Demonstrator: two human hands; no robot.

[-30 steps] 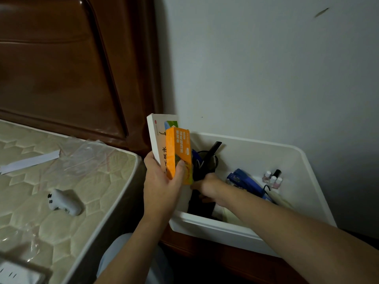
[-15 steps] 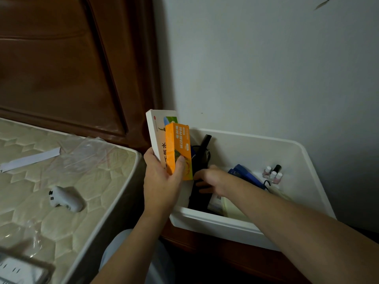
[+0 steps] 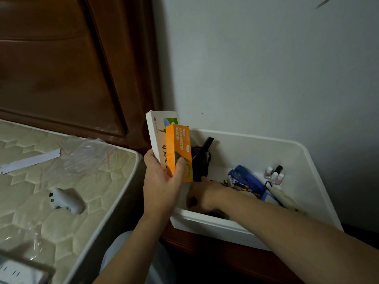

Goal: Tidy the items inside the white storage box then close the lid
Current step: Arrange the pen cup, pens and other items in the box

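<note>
The white storage box [image 3: 215, 224] stands open against the wall. My left hand [image 3: 162, 184] holds a white carton [image 3: 156, 133] and an orange carton [image 3: 179, 148] together, upright, above the box's left end. My right hand [image 3: 202, 196] reaches down into the box's front left corner, fingers curled at the base of an upright black tool [image 3: 203, 158]; the tool's lower part is hidden. Also in the box are a blue stapler [image 3: 246, 177], three small nail polish bottles [image 3: 273, 175] and a cream item with a black cord [image 3: 287, 198]. No lid is in view.
A mattress [image 3: 61, 222] lies to the left, carrying a white controller [image 3: 65, 199], a clear plastic bag [image 3: 88, 152] and a paper strip [image 3: 30, 160]. A dark wooden headboard [image 3: 61, 68] rises behind it. The box rests on a brown wooden surface [image 3: 205, 249].
My right hand has sunk lower into the box's front left corner. My left hand still holds both cartons, nearly where they were.
</note>
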